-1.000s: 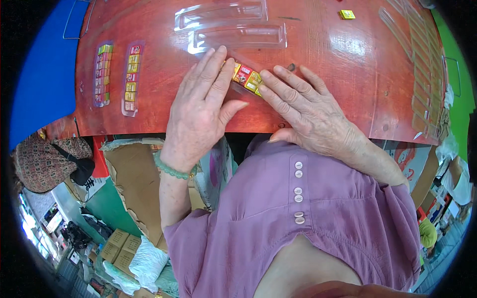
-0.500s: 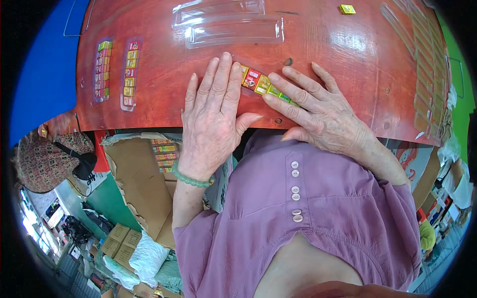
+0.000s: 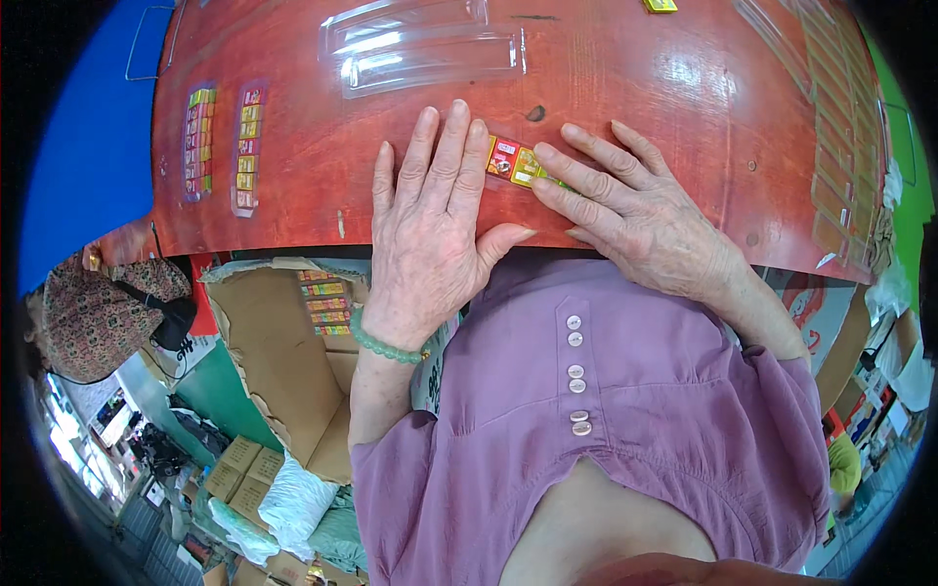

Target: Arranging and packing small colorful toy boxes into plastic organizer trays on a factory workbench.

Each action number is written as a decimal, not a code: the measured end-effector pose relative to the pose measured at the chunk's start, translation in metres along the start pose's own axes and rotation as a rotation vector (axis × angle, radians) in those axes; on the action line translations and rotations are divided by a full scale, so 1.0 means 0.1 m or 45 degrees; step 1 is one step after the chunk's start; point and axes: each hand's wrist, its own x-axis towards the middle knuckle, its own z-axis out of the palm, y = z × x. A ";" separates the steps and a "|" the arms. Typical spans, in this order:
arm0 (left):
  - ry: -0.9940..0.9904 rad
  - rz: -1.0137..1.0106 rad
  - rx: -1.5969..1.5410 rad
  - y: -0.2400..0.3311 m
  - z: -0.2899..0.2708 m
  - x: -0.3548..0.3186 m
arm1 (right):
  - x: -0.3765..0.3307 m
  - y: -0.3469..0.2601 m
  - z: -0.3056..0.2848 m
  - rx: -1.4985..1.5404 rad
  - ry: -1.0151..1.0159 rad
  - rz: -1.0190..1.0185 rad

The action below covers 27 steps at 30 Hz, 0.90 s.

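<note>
My left hand (image 3: 430, 230) lies with fingers stretched out on the red-brown table, and a green bead bracelet circles its wrist. Beside its index finger begins a short row of small coloured boxes (image 3: 504, 159), red and yellow where they show. My right hand (image 3: 640, 220) rests over the other end of that row with fingers extended, hiding the boxes under it. Both hands seem to touch the row's ends, and neither grasps anything.
Two filled strips of small boxes (image 3: 246, 151) lie at the table's left. Clear plastic trays (image 3: 430, 63) lie at the far side, with more stacked trays (image 3: 842, 146) on the right. One yellow box (image 3: 660, 5) sits at the far edge. An open carton (image 3: 278, 361) stands below the table's near edge.
The view has shifted slightly. My hands have drawn a little closer together around the row, and less of the row shows beside my right hand's fingers.
</note>
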 end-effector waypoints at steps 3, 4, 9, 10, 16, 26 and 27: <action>0.017 -0.024 -0.037 0.02 0.01 0.01 | 0.00 0.01 -0.02 0.016 0.020 0.007; 0.035 -0.036 -0.069 0.01 0.02 0.01 | 0.00 0.01 -0.03 0.032 0.029 0.010; 0.132 -0.046 -0.123 -0.02 0.09 -0.01 | -0.07 0.00 -0.16 0.103 0.095 0.102; 0.093 -0.044 -0.061 0.00 0.07 -0.01 | -0.11 0.02 -0.19 0.140 0.158 0.154; 0.112 -0.064 -0.048 0.01 0.11 -0.01 | -0.36 0.05 -0.25 0.058 0.158 0.092; 0.170 -0.141 -0.150 0.13 0.15 -0.17 | -0.27 0.06 -0.17 -0.076 0.091 0.055; 0.206 -0.132 -0.263 0.12 0.13 -0.20 | -0.26 0.08 -0.18 -0.074 0.092 0.037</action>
